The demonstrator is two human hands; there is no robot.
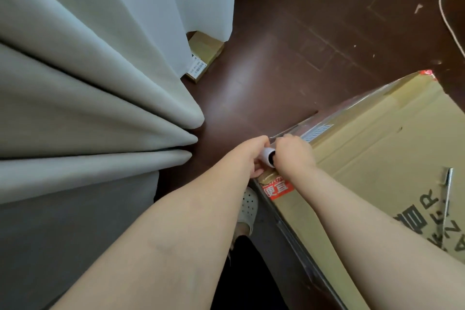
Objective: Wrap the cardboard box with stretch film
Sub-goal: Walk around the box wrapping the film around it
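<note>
Both hands at corner of cardboard box (377, 153). Left hand (253, 156) curled round stretch film roll (268, 156) (white core end showing). Right hand (293, 152) grips same roll from other side. Film (334, 114) drawn taut along box's far side face. Box sits on dark brown floor (289, 58), curtain (88, 83) at left. Pen (448, 181) lies on box top.

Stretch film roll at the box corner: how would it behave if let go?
The stretch film roll looks cylindrical with a hollow core, so probably rolls. Small between left hand and right hand, likely light. The film drawn along the cardboard box looks thin, probably floppy.
</note>
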